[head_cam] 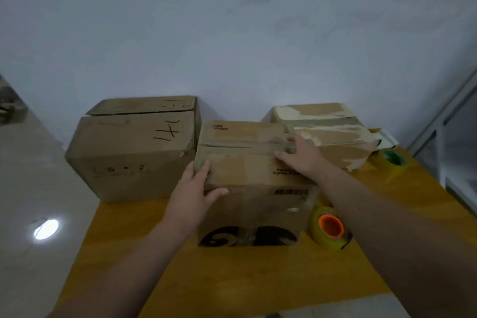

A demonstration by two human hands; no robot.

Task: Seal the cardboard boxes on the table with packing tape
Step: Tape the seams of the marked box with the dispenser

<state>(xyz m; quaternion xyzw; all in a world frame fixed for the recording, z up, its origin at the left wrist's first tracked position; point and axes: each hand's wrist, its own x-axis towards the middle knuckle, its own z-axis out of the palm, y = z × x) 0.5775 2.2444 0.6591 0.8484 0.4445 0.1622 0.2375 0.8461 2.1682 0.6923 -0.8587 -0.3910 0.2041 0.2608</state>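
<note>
The left hand [192, 188] is clasping the near left corner of the middle cardboard box [247, 168], with the thumb on its front face. The right hand [302, 156] is pressing flat, fingers spread, on the top seam. The box is standing on the yellow table [232, 279] between a larger box [129, 152] and a heavily taped box [327, 131]. An orange-cored tape roll [330, 227] is sitting just beside it.

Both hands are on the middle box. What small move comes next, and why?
Probably move the right hand from the middle box to the orange-core tape roll beside it: its flaps lie closed, the left hand grips it, neither holds tape.
</note>
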